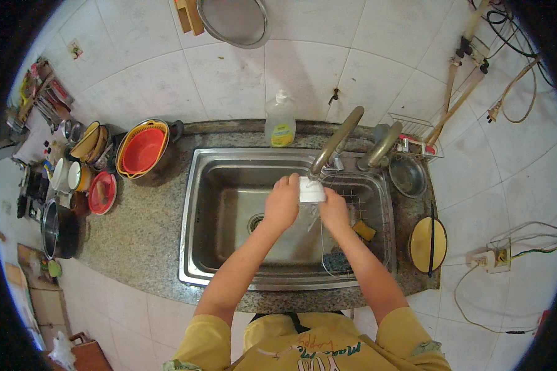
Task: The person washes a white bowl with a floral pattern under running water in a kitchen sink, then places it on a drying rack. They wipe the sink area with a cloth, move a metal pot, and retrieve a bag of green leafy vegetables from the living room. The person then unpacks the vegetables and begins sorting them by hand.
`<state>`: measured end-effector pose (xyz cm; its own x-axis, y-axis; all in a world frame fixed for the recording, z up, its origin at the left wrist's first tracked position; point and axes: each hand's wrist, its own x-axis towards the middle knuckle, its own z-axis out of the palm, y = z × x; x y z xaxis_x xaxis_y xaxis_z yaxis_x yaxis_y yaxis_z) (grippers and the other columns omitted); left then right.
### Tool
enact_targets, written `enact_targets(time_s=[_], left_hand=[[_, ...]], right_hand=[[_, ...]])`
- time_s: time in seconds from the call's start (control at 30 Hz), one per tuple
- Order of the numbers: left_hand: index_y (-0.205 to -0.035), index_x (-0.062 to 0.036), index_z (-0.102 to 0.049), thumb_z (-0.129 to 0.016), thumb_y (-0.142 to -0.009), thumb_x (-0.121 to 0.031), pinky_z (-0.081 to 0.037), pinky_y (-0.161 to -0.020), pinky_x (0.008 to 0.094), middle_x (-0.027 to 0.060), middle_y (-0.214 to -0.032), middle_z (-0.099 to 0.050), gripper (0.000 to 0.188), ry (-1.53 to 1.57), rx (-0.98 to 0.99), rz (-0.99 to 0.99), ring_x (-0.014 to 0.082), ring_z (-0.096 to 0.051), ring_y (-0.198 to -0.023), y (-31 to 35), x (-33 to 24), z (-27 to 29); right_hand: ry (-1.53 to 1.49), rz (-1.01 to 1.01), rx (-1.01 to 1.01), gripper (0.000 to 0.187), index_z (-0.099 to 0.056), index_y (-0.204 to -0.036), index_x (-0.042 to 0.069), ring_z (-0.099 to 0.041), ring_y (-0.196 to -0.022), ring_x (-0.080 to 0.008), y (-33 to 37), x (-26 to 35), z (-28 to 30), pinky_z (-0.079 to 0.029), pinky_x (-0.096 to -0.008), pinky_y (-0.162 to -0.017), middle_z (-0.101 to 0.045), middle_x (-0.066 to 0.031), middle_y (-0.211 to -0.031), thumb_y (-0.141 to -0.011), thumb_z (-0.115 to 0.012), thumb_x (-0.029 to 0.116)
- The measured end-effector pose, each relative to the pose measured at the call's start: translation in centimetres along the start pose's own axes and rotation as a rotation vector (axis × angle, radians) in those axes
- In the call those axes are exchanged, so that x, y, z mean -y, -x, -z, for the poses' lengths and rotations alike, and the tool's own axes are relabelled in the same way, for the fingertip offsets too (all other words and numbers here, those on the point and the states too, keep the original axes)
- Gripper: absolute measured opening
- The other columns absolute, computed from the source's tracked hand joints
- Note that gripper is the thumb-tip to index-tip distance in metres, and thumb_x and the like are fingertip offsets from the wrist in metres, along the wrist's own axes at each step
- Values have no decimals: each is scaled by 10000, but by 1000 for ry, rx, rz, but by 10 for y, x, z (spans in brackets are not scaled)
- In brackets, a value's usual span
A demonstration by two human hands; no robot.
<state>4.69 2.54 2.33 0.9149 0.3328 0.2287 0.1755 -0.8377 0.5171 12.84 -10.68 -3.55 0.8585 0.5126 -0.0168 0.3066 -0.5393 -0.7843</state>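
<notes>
Both hands hold a small white vessel [312, 191], which looks like a bowl or cup, right under the spout of the curved faucet [335, 143]. My left hand [283, 202] is closed on its left side. On its right side, the fingers of my right hand [333, 209] grip it, partly hidden from above. Water seems to fall below the vessel into the steel sink [229, 213]. A yellow sponge [364, 230] and a dark scouring pad [336, 261] lie in the wire rack [355, 201] at the sink's right, beside my right forearm.
Behind the sink stands a clear dish soap bottle [281, 120]. To the right are a metal bowl [408, 175] and a round tan lid or board [427, 245]. At left sit a red colander [144, 150], a red plate [102, 192] and a dark pot [59, 229].
</notes>
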Motion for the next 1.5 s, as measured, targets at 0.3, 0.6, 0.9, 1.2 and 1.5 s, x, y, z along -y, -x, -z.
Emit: enact_targets(time_s=[0.3, 0.6, 0.9, 1.2, 1.5], left_hand=[[-766, -54, -562, -476, -707, -88, -455, -681, 388, 119, -822, -582, 110, -220, 85, -307, 275, -568, -808, -15, -3, -15], [-735, -53, -590, -513, -670, -110, -467, -585, 401, 132, -669, -589, 116, -228, 151, -393, 297, -587, -663, -24, -8, -12], [-899, 7, -571, -584, -734, -266, -476, -612, 359, 149, -830, -602, 319, 704, 243, 541, 273, -591, -728, -8, 33, -31], [-1056, 39, -425, -437, -658, 37, -394, -809, 363, 226, -1017, -508, 398, 619, -1, 190, 360, -513, -926, 2, 12, -19], [-872, -5, -526, -462, -708, -19, -415, -752, 400, 166, -831, -556, 177, -143, 32, -198, 341, -535, -811, -16, 0, -3]], right_hand=[[223, -22, 41, 230, -479, -940, -29, -544, -797, -415, 11, 46, -5, -435, -464, -694, -565, -246, -835, -776, -458, 131], [-66, -19, 56, 203, -489, -911, -64, -565, -766, -401, 9, 31, -5, -468, -433, -631, -548, -278, -832, -742, -446, 39], [-680, -443, 3, 300, -416, -1029, -64, -575, -795, -350, 7, 48, 14, -550, -408, -502, -498, -209, -998, -734, -386, -21], [-1149, -690, 85, 323, -419, -1081, 7, -546, -877, -324, -3, 11, -4, -504, -427, -698, -495, -174, -1017, -765, -475, 42], [279, 221, 6, 218, -502, -964, 15, -531, -846, -362, -1, 67, -1, -434, -427, -725, -551, -205, -923, -766, -443, 83]])
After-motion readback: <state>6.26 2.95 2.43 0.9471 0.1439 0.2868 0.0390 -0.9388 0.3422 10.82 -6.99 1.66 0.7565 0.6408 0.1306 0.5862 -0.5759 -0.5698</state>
